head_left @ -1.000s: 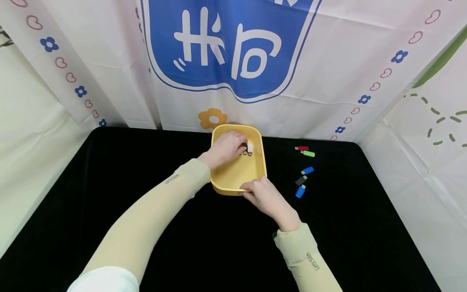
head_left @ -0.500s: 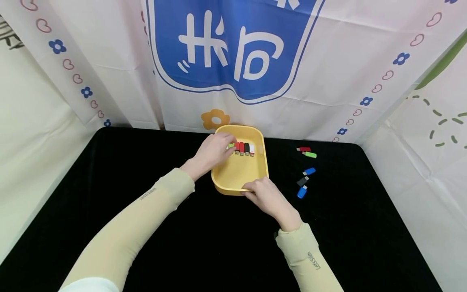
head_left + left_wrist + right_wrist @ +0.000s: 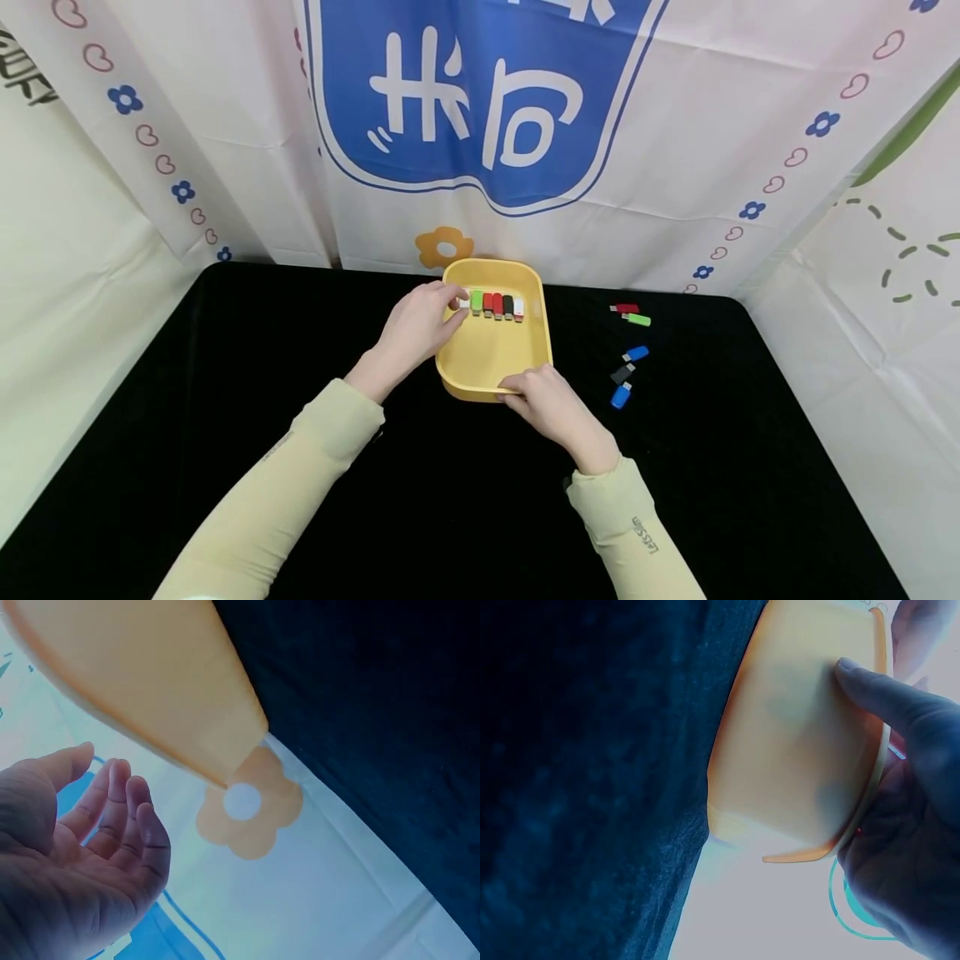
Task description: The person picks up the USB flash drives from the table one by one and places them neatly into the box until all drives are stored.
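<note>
A yellow plastic box [image 3: 495, 358] stands on the black cloth. In its far half lies a row of USB sticks: a white one [image 3: 464, 302], a green one [image 3: 477, 302], two red ones, a black one [image 3: 508, 307] and a white-and-red one [image 3: 519, 309]. My left hand [image 3: 416, 327] hovers over the box's left rim, fingertips by the white stick at the row's left end. The left wrist view shows those fingers loosely bent, with nothing visible between them. My right hand [image 3: 551, 404] grips the near rim, thumb [image 3: 877, 694] against the outer wall.
Right of the box lie loose USB sticks: a red one [image 3: 626, 308], a green one [image 3: 637, 320], a blue one [image 3: 636, 353], a black one [image 3: 622, 373] and another blue one [image 3: 620, 395]. A printed white curtain [image 3: 637, 233] hangs right behind the box.
My left hand has drawn back leftward from over the row to the box's left rim, uncovering the red, green and white sticks. The right hand keeps its grip on the box.
</note>
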The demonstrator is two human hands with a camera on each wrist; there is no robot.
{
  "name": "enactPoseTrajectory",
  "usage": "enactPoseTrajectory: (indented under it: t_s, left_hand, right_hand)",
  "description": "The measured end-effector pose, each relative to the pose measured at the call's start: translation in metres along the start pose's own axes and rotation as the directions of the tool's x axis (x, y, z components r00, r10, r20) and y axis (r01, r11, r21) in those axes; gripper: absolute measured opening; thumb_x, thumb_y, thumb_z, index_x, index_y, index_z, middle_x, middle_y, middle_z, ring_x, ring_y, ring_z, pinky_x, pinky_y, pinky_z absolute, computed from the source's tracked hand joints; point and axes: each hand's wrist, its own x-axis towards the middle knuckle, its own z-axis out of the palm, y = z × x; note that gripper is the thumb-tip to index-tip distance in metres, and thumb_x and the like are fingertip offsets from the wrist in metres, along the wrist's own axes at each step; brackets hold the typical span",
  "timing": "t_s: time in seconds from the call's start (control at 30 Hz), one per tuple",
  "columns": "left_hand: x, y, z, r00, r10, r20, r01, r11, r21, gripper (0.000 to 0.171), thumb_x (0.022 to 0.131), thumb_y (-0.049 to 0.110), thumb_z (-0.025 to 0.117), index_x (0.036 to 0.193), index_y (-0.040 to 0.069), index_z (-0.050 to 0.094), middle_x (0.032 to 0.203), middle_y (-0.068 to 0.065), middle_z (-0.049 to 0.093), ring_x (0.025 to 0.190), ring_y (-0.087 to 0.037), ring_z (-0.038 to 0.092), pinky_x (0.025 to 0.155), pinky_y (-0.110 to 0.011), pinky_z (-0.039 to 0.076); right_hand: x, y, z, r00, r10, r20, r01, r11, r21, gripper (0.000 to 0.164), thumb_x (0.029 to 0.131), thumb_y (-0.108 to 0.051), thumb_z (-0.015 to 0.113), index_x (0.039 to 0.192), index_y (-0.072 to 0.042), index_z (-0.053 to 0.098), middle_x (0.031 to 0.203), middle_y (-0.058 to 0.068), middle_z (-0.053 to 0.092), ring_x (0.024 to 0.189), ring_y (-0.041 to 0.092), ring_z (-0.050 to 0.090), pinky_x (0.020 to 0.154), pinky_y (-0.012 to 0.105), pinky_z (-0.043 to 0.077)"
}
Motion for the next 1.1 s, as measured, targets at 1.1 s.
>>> enactPoseTrajectory:
  t_s: [1.1]
  left_hand:
    - [-0.038,0.004,0.023,0.887,-0.348,0.302,0.409,0.897,-0.167,0.057,0.103,0.032,0.052,0.143,-0.004,0.036,0.068,-0.007,0.067,0.049,-0.013,0.063,0.046,-0.026,0.049]
  right_hand:
    - [0.000,0.000,0.002,1.000,0.016,-0.006,-0.016,1.000,0.002,0.017,0.096,-0.017,0.067,0.079,-0.012,0.071,0.062,-0.009,0.058,0.056,0.003,0.046,0.062,0.020,0.043]
